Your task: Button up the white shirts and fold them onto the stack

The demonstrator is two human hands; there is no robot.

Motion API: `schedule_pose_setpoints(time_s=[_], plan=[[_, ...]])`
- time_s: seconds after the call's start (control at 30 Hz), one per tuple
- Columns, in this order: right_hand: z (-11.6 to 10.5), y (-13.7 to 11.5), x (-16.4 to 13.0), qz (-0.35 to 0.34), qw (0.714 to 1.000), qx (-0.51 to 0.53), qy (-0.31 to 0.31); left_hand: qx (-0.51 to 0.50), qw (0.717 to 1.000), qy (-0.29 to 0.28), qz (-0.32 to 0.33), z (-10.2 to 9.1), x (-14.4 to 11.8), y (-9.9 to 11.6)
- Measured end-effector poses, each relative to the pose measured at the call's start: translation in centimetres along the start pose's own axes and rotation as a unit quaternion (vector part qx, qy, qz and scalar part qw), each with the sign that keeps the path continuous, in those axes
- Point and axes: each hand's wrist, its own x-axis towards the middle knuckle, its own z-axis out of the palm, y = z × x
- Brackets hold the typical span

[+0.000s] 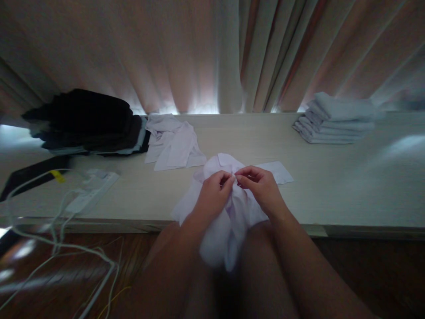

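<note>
A white shirt (217, 241) lies bunched over the ledge's front edge and hangs down between my knees. My left hand (215, 188) pinches the fabric near the shirt's top with thumb and forefinger. Close against it, my right hand (262, 184) pinches the same spot, fingertips almost touching the left ones. Any button between the fingertips is too small to make out. One flat end of the shirt, looking like a sleeve, sticks out to the right beyond my right hand. Another white garment (181, 144) lies loosely crumpled just behind and left of my hands.
On the pale ledge (245, 133), a stack of dark clothes (89, 117) stands at the back left and folded white clothes (338, 119) at the back right. A white power strip (93, 190) with trailing cables lies at the left. Curtains (186, 53) hang behind the ledge.
</note>
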Motion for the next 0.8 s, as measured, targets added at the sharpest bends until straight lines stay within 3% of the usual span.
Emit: schedule_pose_setpoints(time_s=[0.47,0.8], plan=[[0.0,0.3,0.0,-0.037,0.994,-0.101,-0.02,0.1,0.994,-0.034,0.014,-0.3,0.2,-0.9],[-0.3,0.2,0.1,-0.021,0.994,-0.093,-0.052,0.036,0.998,-0.05,0.008,-0.5,0.2,-0.9]])
